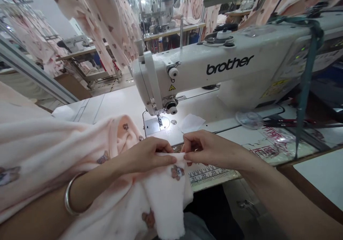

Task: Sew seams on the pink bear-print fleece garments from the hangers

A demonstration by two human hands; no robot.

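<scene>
A pale pink fleece garment [166, 193] with small bear prints hangs over the front edge of the sewing table, spreading away to the left. My left hand [151, 154] pinches its upper edge between thumb and fingers. Close beside it, my right hand [200, 148] pinches the same edge near its right corner. Both hands are just in front of the white sewing machine [187, 68]. Its lit needle and presser foot [160, 120] stand above the metal plate, apart from the cloth in my fingers.
A white scrap [191, 123] and a clear plastic disc [249, 120] lie on the machine bed. A measuring tape [209, 175] runs along the front edge. Red-handled scissors [292, 122] lie at the right. A teal strap [307, 79] hangs from the machine. Behind are hanging pink fabrics [93, 21] and other machines.
</scene>
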